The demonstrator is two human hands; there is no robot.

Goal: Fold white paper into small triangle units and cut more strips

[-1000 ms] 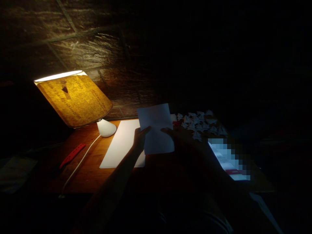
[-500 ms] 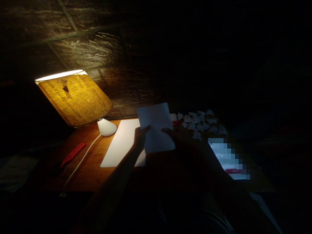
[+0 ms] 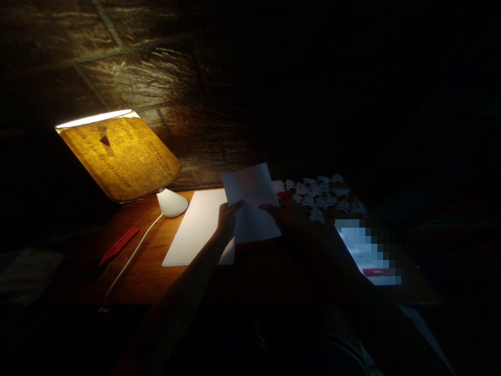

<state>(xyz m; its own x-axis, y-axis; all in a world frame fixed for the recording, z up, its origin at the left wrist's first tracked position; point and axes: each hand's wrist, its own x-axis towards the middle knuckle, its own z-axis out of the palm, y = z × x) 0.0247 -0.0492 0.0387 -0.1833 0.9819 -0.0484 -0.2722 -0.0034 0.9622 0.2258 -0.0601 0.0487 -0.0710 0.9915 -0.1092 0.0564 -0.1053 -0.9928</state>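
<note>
Left hand [image 3: 227,219] and right hand [image 3: 287,213] hold 1 sheet of paper [image 3: 250,198] above the desk [image 3: 144,271]
Fingers of both are closed on its lower edges. Since 1 second ago it has only tipped up slightly, grip unchanged. It hangs over a bigger sheet [image 3: 193,230] near the desk's back edge beside the lamp [image 3: 121,156]; folded papers [image 3: 324,196] sit at the back right corner

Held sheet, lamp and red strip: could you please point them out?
Held sheet [image 3: 250,198], head view, its middle.
Lamp [image 3: 122,159], head view, its shade.
Red strip [image 3: 118,246], head view, its middle.
</note>
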